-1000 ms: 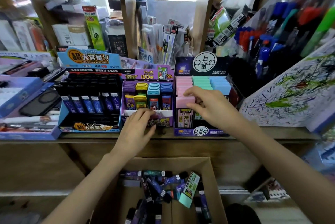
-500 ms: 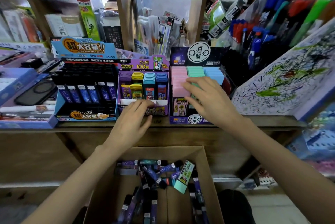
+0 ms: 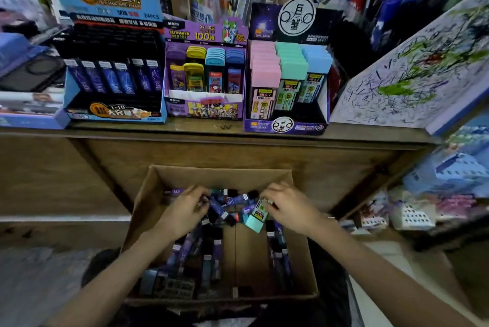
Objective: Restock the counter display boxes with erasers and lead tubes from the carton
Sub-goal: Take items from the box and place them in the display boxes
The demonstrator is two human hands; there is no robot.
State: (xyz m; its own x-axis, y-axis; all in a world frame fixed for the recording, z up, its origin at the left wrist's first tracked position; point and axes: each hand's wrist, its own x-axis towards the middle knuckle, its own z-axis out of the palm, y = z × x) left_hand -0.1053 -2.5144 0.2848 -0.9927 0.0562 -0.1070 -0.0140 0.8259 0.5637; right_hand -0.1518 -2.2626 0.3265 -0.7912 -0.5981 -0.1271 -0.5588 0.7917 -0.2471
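Head view: inside the carton (image 3: pixel 222 173), the right hand (image 3: pixel 291 207) pinches a teal-capped tube (image 3: pixel 255 222); whether the left hand (image 3: pixel 182 211) is grasping anything cannot be told.

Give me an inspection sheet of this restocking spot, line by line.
Surface: wooden counter carries three display boxes.
Job's things: blue box, purple box and pastel box stand side by side; the carton below holds loose dark tubes.
Clutter: scribbled pad leans at the right.
Grippers: right hand pinches a teal-capped tube; left hand is curled among the tubes, grip unclear.
Cables: nothing seen.
Surroundings: pens and packaged stationery behind the counter.
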